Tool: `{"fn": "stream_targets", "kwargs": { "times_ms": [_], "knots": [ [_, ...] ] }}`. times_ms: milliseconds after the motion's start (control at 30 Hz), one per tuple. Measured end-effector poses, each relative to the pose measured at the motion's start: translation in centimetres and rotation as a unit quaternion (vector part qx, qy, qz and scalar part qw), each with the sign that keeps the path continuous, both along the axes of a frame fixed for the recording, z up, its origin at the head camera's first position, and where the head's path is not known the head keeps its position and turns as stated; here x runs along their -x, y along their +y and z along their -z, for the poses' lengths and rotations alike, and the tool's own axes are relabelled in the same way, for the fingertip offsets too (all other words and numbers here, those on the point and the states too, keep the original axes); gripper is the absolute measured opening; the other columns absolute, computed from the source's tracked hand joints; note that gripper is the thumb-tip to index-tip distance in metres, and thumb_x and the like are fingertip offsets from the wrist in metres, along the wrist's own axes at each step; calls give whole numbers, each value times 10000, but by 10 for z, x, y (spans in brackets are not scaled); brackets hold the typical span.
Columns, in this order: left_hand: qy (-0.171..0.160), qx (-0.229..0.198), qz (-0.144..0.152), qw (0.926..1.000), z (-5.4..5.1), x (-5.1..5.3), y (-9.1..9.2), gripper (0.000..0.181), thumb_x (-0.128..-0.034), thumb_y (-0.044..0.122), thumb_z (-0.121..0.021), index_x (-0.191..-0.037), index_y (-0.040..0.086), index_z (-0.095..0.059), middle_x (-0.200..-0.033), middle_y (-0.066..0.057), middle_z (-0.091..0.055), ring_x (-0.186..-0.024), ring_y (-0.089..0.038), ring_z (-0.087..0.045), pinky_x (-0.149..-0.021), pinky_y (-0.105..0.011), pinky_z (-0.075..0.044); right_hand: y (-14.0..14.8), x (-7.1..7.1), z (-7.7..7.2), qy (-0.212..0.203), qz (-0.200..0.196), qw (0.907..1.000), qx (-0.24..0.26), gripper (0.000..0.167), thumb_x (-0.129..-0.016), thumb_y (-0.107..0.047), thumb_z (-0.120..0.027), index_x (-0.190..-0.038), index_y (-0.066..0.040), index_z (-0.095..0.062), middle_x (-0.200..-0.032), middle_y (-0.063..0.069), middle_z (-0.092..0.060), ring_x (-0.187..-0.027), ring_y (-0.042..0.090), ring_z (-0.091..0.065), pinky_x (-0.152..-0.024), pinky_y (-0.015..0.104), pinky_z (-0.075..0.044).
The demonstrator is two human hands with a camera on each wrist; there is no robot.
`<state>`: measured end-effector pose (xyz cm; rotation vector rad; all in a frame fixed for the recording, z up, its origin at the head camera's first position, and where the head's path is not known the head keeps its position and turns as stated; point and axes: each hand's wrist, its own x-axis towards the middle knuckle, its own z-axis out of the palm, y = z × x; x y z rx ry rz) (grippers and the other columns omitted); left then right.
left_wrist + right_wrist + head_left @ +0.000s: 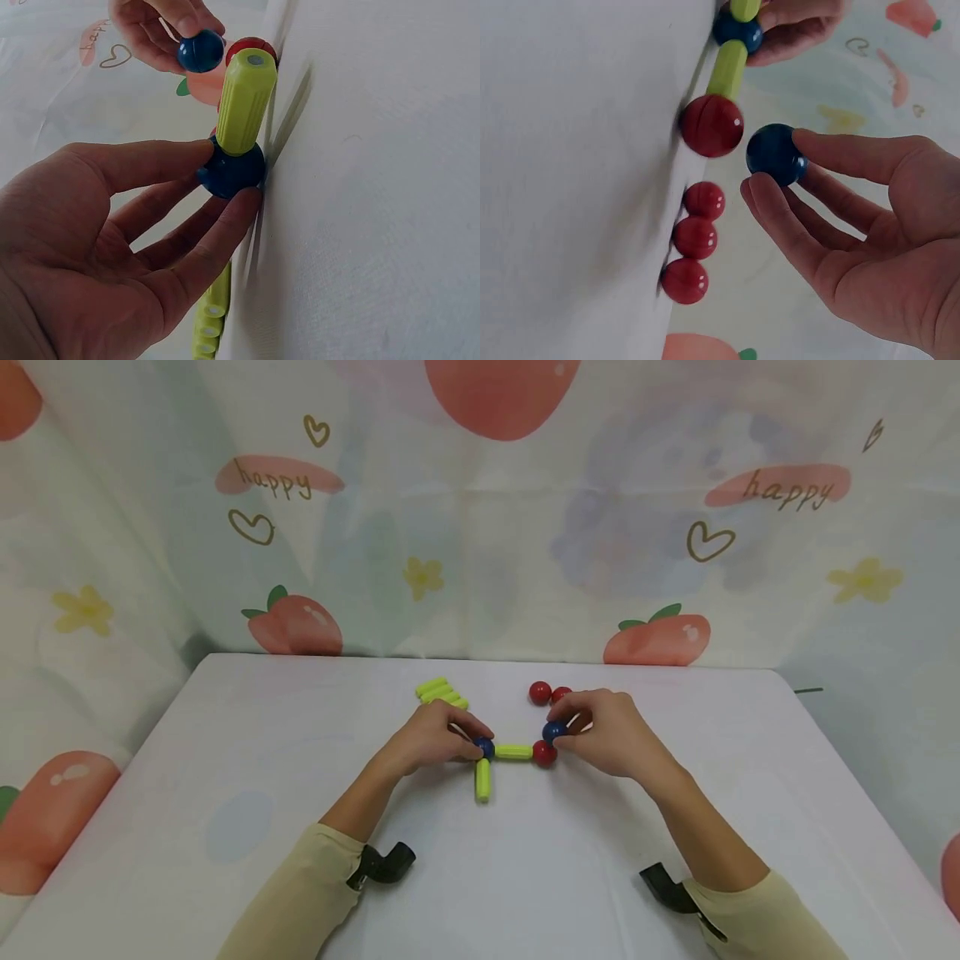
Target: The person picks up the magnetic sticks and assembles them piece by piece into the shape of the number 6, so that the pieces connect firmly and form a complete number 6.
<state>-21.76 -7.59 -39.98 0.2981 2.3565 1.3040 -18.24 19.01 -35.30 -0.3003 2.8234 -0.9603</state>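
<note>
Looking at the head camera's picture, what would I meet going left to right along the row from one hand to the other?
Left hand → the blue ball it holds → green stick → red ball → right hand.

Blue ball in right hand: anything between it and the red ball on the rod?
Nothing visible: in the right wrist view, a bare gap separates the blue ball from that red ball. Three other red balls lie aside.
</note>
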Motion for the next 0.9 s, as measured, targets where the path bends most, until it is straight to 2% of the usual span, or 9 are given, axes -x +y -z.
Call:
{"fn": "stream_targets", "kwargs": {
  "times_ms": [233, 467, 700, 900],
  "knots": [
    [-58, 29, -44, 10000, 0, 0, -1, 212, -879, 88, -804, -1076, 162, -833, -1043, -2, -774, -926, -177, -683, -773, -276, -570, -20, -15, 1, -96, -633, 9979, 24, 236, -824, -117, -860, -1046, -138, -780, -885, -5, -732, -853, 175, -668, -713, 309, -567],
    [-78, 2, -51, 10000, -2, 0, 1, 206, -885, 95, -801, -1075, 168, -833, -1056, 0, -778, -932, -182, -686, -783, -285, -574, -36, -24, 9, -441, -1239, 9913, -48, 212, -812, -121, -877, -988, -165, -767, -832, -67, -698, -800, 148, -634, -727, 307, -541],
    [-122, -61, 0, 9999, -1, 3, 2, 215, -884, 91, -796, -1080, 170, -833, -1053, 5, -779, -937, -185, -684, -780, -281, -565, -44, -30, 17, -691, -1575, 9851, 39, 219, -781, -116, -903, -879, -176, -717, -841, -59, -687, -761, 124, -663, -718, 286, -548],
    [-111, -42, -33, 9999, 0, 1, -1, 216, -886, 85, -799, -1084, 163, -831, -1055, 1, -778, -937, -181, -686, -791, -283, -580, -54, -34, 22, -857, -1723, 9809, 288, 248, -762, -127, -926, -866, -156, -702, -820, -51, -684, -737, 108, -676, -714, 257, -563]
  ]
}}
